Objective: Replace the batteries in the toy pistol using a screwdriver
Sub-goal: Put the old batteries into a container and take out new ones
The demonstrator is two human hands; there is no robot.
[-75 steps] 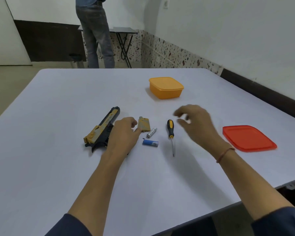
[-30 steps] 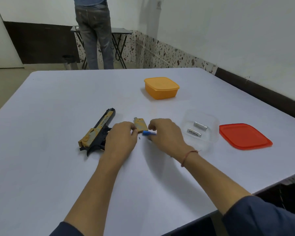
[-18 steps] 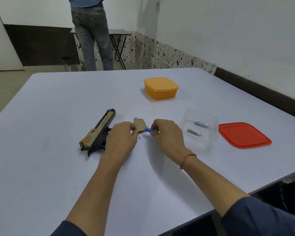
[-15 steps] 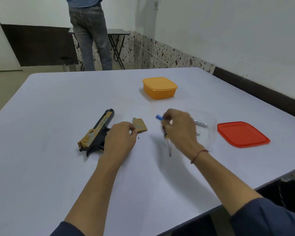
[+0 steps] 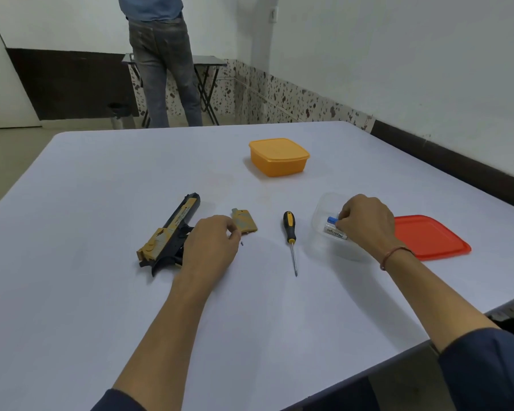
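Observation:
The black and gold toy pistol [image 5: 172, 232] lies on the white table, and my left hand [image 5: 211, 247] rests on its grip end with fingers curled. Its gold battery cover [image 5: 244, 221] lies just right of that hand, with a tiny screw [image 5: 242, 244] below it. The yellow and black screwdriver [image 5: 290, 235] lies free on the table. My right hand [image 5: 364, 222] is over the clear plastic container [image 5: 324, 232] and pinches a blue battery [image 5: 332, 219]. A white battery [image 5: 334, 233] lies inside the container.
An orange lidded box [image 5: 278, 157] stands further back on the table [image 5: 101, 307]. A red lid [image 5: 428, 237] lies to the right of the clear container. A person [image 5: 163, 60] stands by a folding table beyond the far edge. The wall runs along the right.
My right hand picked the blue battery up from beside the cover and carried it right into the clear container. The screwdriver is uncovered again. My left hand stayed on the pistol.

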